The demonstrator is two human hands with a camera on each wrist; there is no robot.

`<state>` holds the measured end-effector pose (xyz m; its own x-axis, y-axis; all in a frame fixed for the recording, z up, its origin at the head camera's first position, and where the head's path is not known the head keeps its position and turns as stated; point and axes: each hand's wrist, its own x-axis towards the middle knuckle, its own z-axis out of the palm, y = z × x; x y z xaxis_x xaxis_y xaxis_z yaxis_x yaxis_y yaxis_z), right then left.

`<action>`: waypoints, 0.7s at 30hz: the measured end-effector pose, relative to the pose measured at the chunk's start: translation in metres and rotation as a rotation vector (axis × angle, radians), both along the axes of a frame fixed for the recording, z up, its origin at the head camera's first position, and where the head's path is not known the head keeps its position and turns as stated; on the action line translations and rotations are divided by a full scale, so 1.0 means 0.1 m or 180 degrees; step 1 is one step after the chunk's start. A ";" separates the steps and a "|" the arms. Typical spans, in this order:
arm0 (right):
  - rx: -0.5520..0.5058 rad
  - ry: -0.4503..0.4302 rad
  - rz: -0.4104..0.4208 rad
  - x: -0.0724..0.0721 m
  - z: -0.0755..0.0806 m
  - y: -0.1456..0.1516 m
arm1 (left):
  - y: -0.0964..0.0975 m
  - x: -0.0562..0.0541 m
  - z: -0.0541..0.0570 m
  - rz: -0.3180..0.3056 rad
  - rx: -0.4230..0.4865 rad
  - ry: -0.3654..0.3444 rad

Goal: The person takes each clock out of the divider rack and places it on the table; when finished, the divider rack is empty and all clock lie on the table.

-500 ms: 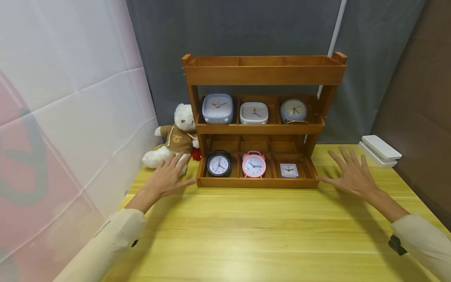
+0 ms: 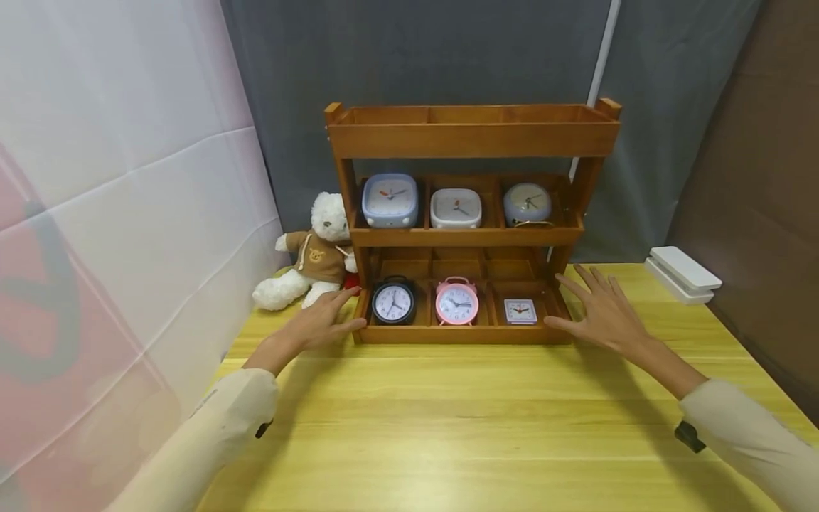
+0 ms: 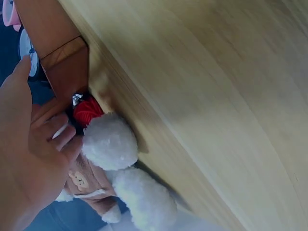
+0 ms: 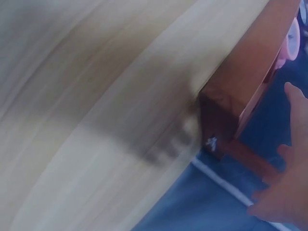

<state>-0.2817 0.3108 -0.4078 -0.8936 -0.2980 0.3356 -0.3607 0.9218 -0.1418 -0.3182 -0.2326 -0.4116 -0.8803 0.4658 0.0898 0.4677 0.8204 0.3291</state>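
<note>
A brown wooden three-tier shelf [image 2: 473, 142] stands on the table. My left hand [image 2: 313, 323] is at its lower left corner, thumb over the front edge and fingers spread along the side. At the lower right corner is my right hand [image 2: 604, 313], fingers outstretched and thumb near the rim. In the bottom tier sit a black alarm clock [image 2: 393, 302], a pink alarm clock [image 2: 457, 304] and a small square white clock [image 2: 520, 311]. Above them are a blue clock [image 2: 390, 201], a white clock [image 2: 456, 208] and a round pale-lilac clock [image 2: 527, 205].
Beside the shelf, left of it, leans a white teddy bear [image 2: 316, 256] in a brown hoodie, close to my left fingers; a red object [image 3: 88, 111] lies by it. A white flat device [image 2: 683, 274] rests at the far right. A grey curtain [image 2: 448, 50] hangs behind.
Both hands have moved inward, from beside the shelf to its two lower corners. The clocks keep their places in the shelf. The head view has shifted slightly.
</note>
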 end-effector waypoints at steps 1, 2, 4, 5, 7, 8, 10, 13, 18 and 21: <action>-0.0005 0.0019 0.0023 -0.01 0.00 -0.03 | 0.01 -0.02 -0.01 -0.0012 0.0021 -0.0075; -0.0009 0.0034 0.0041 -0.02 -0.01 -0.06 | 0.02 -0.03 -0.01 -0.0029 0.0047 -0.0148; -0.0034 0.0038 0.0074 -0.03 -0.01 -0.11 | 0.04 -0.06 -0.02 -0.0073 0.0100 -0.0256; -0.0054 0.0038 0.0089 -0.05 -0.02 -0.14 | 0.05 -0.07 -0.02 -0.0085 0.0133 -0.0304; -0.0113 0.0005 0.0126 -0.08 -0.03 -0.20 | 0.06 -0.10 -0.03 -0.0097 0.0188 -0.0394; -0.0147 -0.0038 0.0141 -0.09 -0.04 -0.22 | 0.07 -0.11 -0.03 -0.0090 0.0213 -0.0452; -0.0225 -0.0140 0.0193 -0.12 -0.05 -0.26 | 0.08 -0.13 -0.03 -0.0078 0.0250 -0.0583; -0.0394 -0.0292 0.0327 -0.18 -0.07 -0.29 | 0.09 -0.15 -0.04 -0.0068 0.0258 -0.0753; -0.0651 -0.0329 0.0729 -0.28 -0.11 -0.33 | 0.09 -0.17 -0.07 -0.0052 0.0190 -0.0860; -0.0686 -0.0331 0.0908 -0.35 -0.13 -0.35 | 0.09 -0.18 -0.08 -0.0046 0.0154 -0.0885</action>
<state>-0.3170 0.2758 -0.4203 -0.8174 -0.4724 0.3297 -0.5723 0.7313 -0.3711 -0.3365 -0.2238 -0.4198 -0.8677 0.4794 -0.1317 0.3654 0.7945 0.4851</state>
